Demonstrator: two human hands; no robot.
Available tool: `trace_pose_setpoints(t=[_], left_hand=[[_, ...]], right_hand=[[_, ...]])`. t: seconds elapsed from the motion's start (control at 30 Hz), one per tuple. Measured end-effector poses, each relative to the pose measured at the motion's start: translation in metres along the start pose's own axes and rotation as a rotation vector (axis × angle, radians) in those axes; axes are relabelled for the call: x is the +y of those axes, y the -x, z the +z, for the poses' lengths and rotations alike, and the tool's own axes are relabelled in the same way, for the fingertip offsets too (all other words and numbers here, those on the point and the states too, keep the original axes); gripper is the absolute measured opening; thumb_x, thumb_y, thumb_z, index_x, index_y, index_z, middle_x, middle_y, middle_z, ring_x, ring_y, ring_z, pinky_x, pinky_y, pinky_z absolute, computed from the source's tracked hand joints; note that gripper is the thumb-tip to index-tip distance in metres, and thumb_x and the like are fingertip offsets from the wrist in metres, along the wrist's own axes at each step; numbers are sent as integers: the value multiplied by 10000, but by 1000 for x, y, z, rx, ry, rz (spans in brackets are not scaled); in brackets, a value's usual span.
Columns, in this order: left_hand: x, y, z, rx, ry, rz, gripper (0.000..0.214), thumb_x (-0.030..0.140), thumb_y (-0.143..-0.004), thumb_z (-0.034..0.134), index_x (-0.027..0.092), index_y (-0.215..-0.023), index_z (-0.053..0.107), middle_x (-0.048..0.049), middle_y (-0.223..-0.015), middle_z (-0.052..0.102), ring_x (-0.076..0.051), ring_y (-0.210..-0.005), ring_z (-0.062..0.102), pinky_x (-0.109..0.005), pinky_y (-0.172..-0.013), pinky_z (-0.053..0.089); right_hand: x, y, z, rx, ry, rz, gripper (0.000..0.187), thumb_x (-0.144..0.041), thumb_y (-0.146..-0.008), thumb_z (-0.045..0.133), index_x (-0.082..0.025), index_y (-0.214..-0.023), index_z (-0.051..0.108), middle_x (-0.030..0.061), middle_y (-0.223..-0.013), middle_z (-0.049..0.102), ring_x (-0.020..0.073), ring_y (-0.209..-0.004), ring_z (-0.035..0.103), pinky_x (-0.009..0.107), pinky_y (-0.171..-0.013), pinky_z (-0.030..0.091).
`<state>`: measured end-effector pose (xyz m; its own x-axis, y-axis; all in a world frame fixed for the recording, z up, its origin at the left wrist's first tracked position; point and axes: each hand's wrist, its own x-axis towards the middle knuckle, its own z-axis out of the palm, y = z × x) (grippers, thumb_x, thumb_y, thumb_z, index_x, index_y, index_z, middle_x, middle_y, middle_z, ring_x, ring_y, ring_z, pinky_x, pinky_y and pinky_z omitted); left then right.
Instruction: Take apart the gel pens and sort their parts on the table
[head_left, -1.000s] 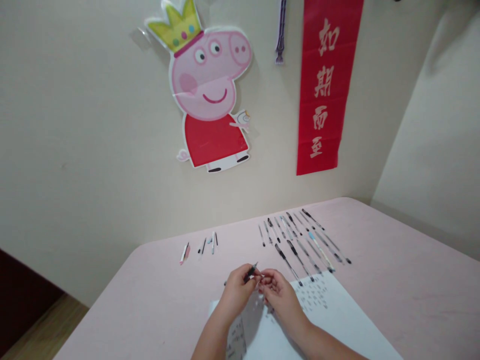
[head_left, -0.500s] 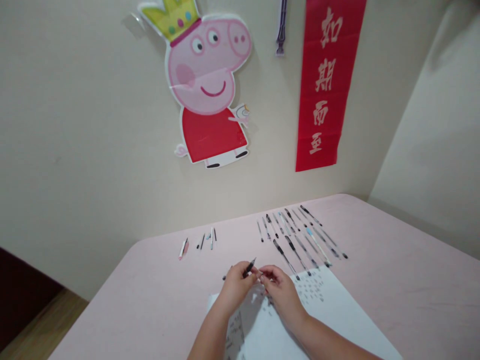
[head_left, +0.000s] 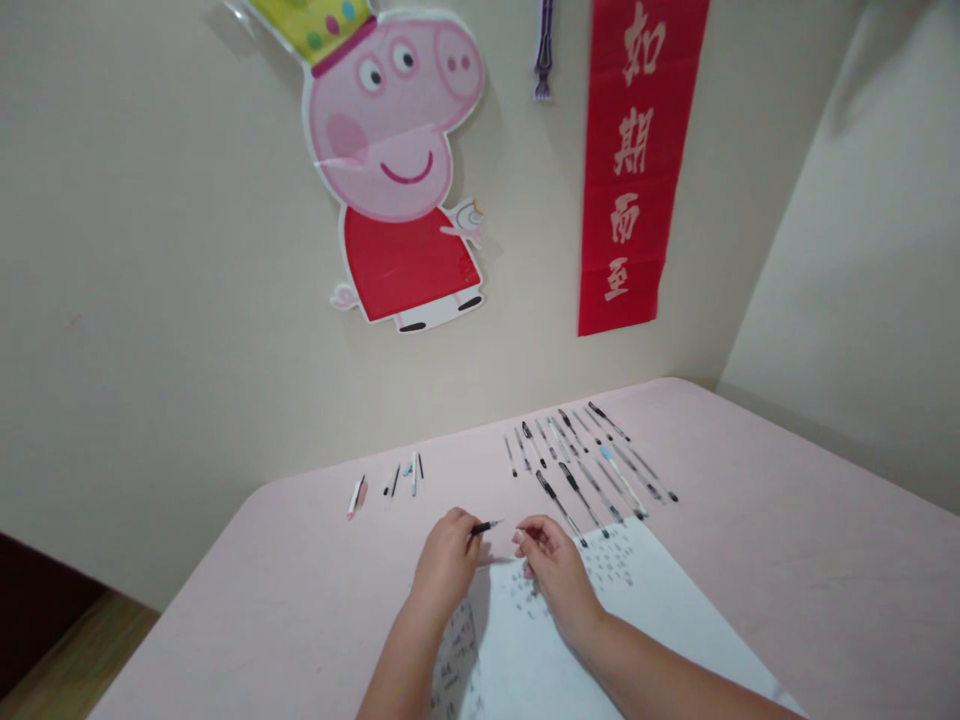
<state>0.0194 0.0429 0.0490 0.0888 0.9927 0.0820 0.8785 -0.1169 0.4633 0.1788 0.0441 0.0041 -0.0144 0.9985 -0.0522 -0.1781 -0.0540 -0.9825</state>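
Pen (head_left: 486, 526) clamped in left hand (head_left: 444, 556). Likely light, stiff; best held behind fine tip. Right hand (head_left: 553, 566) curled, pinch unclear.

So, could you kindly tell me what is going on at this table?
A person holds a black pen piece in the left hand, its tip directed toward the right hand. The right hand's fingers are curled; whether they hold something small is unclear. The hands are apart, by a sheet of paper with writing on it. Beyond the right hand, pens lie in two rows; smaller pen parts lie farther left on the pink table.
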Motion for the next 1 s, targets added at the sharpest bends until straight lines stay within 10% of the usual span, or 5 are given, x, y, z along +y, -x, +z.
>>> trace_pose_setpoints(t=[1.0], left_hand=[[17, 4, -3, -123, -105, -16, 241, 127, -804, 464, 171, -863, 693, -71, -934, 621, -166, -890, 575, -242, -794, 399]], right_hand=[[8, -1, -1, -61, 84, -75, 227, -395, -716, 642, -199, -819, 589, -18, -651, 569, 126, -519, 481, 231, -448, 357]])
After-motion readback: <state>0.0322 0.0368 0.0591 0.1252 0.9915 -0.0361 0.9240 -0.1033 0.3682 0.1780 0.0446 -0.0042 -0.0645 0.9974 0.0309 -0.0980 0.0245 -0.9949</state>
